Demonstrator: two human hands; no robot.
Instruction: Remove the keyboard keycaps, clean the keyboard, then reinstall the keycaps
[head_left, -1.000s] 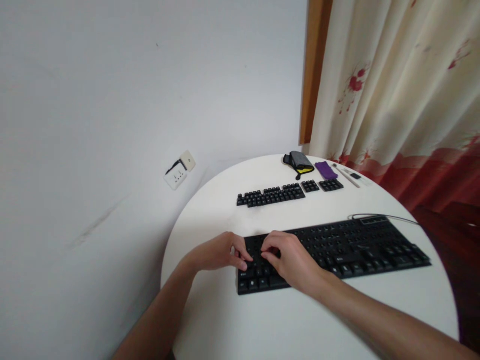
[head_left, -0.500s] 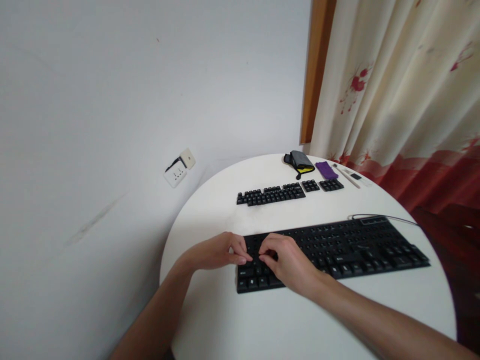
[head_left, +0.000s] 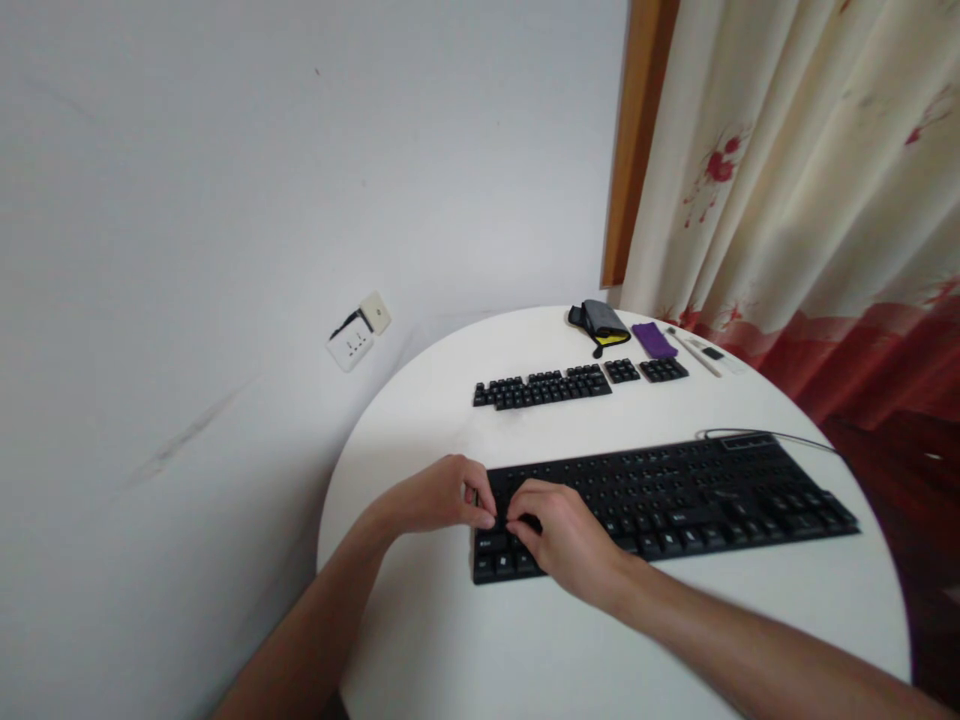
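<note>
A black keyboard [head_left: 735,480] lies across the white table, with bare switch positions over much of its upper part and keycaps along its lower rows. Over its left end, my left hand [head_left: 446,494] has thumb and fingertips pinched together. My right hand [head_left: 561,530] comes in from the right, also pinched, its fingertips close beside the left ones. Whatever sits between either set of fingertips is too small to make out. Behind the keyboard, loose black keycaps [head_left: 551,389] are laid out in rows, with two smaller blocks of keycaps [head_left: 622,371] to their right.
A grey pouch with yellow lining [head_left: 606,320], a folded purple cloth [head_left: 655,341] and a slim brush-like tool [head_left: 696,352] lie at the back. The keyboard's cable [head_left: 787,436] runs off the right edge. A wall with a socket [head_left: 350,346] borders the left side.
My right hand has shifted slightly left and down along the keyboard. My left fingertips have moved a little left. The rows of keycaps look unchanged.
</note>
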